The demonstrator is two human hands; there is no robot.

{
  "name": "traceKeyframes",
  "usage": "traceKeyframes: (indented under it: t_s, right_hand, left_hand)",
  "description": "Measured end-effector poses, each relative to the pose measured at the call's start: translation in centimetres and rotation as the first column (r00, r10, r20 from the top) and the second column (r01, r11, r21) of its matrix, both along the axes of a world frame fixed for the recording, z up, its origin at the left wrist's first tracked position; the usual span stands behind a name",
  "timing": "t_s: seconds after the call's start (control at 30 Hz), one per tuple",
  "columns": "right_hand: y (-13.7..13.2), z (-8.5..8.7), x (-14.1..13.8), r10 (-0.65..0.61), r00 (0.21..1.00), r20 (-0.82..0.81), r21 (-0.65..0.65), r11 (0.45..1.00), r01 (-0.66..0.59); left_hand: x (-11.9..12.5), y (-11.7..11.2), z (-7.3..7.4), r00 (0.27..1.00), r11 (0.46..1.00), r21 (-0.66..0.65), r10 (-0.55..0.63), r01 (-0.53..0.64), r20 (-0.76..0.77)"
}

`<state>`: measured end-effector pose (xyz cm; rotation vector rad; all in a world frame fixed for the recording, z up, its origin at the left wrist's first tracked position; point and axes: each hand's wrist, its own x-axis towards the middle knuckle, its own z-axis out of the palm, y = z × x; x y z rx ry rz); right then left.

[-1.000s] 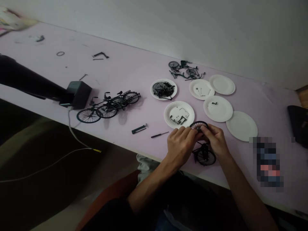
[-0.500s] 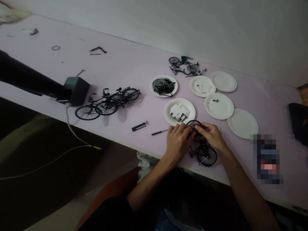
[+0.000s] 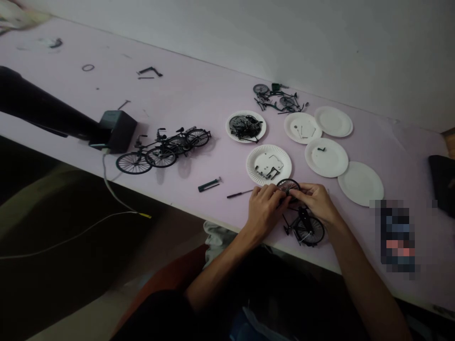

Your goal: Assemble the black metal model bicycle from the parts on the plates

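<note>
Lilac tabletop (image 3: 192,99) beneath black, thin-spoked model bicycle (image 3: 304,219)

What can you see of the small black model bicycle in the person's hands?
The small black model bicycle has a round, thin-spoked near wheel, a similar far wheel and a slender dark frame; it could be plastic or painted metal. It is by the near edge of the pale lilac tabletop. The bare left hand and bare right hand hold it at the far wheel, their fingers hiding part of that wheel. Whether it touches the tabletop is unclear.
</note>
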<state>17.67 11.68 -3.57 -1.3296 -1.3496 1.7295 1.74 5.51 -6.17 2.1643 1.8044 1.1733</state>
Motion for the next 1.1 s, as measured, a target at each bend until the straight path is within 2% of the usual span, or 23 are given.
traceKeyframes:
  t_s: [0.43, 0.63, 0.7, 0.77, 0.8, 0.9, 1.0, 1.1]
  right_hand:
    - [-0.1, 0.0, 0.0, -0.021, 1.0, -0.018, 0.004, 1.0, 0.021]
    - [0.2, 0.1, 0.7, 0.011, 0.998, -0.056, 0.007, 1.0, -0.01]
    - [0.3, 0.1, 1.1, 0.028, 0.998, -0.056, -0.008, 1.0, -0.029]
    - [0.4, 0.1, 1.2, 0.033, 0.998, -0.054, -0.025, 0.999, -0.034]
    - [0.5, 0.0, 1.2, 0.033, 0.998, -0.056, -0.032, 0.999, -0.035]
    - [0.4, -0.1, 1.0, 0.045, 0.996, -0.077, -0.037, 0.998, -0.048]
    - [0.2, 0.1, 0.8, 0.062, 0.993, -0.102, -0.022, 0.998, -0.065]
    - [0.0, 0.4, 0.7, 0.1, 0.987, -0.123, -0.008, 0.995, -0.101]
  left_hand:
    - [0.2, -0.1, -0.1, 1.0, 0.999, 0.036, 0.015, -0.015, -0.012]
    - [-0.6, -0.7, 0.3, 0.996, 0.997, 0.072, -0.025, 0.019, 0.081]
    - [-1.3, -1.3, 0.7, 0.98, 0.999, 0.031, -0.03, 0.024, 0.194]
    - [-1.9, -1.7, 1.1, 0.916, 0.993, -0.102, -0.014, 0.06, 0.4]
    - [-2.0, -1.8, 1.3, 0.859, 0.978, -0.18, 0.001, 0.106, 0.512]
    - [-1.8, -1.5, 1.6, 0.68, 0.897, -0.334, 0.054, 0.288, 0.731]
    - [-1.0, -0.8, 1.5, 0.564, 0.831, -0.361, 0.07, 0.422, 0.823]
    - [-0.6, -0.3, 1.3, 0.491, 0.82, -0.346, 0.093, 0.455, 0.866]
